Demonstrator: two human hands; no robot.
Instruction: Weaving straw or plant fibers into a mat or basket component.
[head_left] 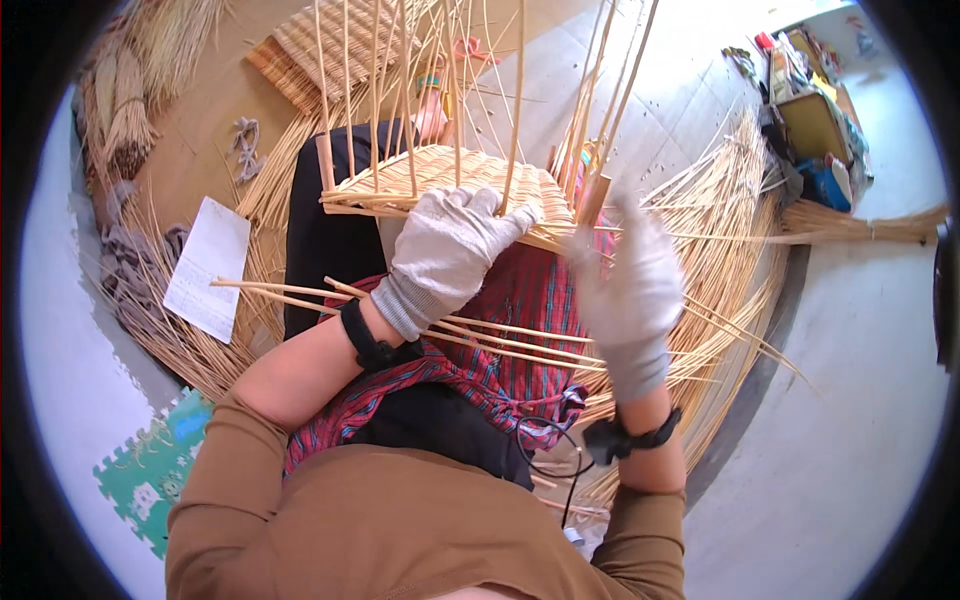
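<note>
A woven basket (440, 168) sits over the person's lap, its flat pale weave tilted towards the far side, with tall upright rods (518, 90) standing up along its edge and fanning out at the top. The left hand (450, 245), in a light knitted glove, lies on the near edge of the weave; its grip is closed there, the fingers curled over the border close to the foot of one upright, and it seems to be steadying the piece. The right hand (635, 285), gloved too, is raised beside the right-hand corner, near a thick stake (594, 198); it is so blurred that I cannot tell whether its grip is spread or pinching a rod. The step in hand looks like working the edge of the basket, with the flat part woven and the sides not yet filled in between the uprights. The next move probably calls for the left hand to keep the border firm while the right hand brings a rod round an upright and packs it close, without bending the uprights out of line. Several long rods (520, 345) pass below the left wrist, over the checked cloth (530, 285) on the lap, and could snag a sleeve. A large heap of rods (725, 195) lies on the floor to the right.
</note>
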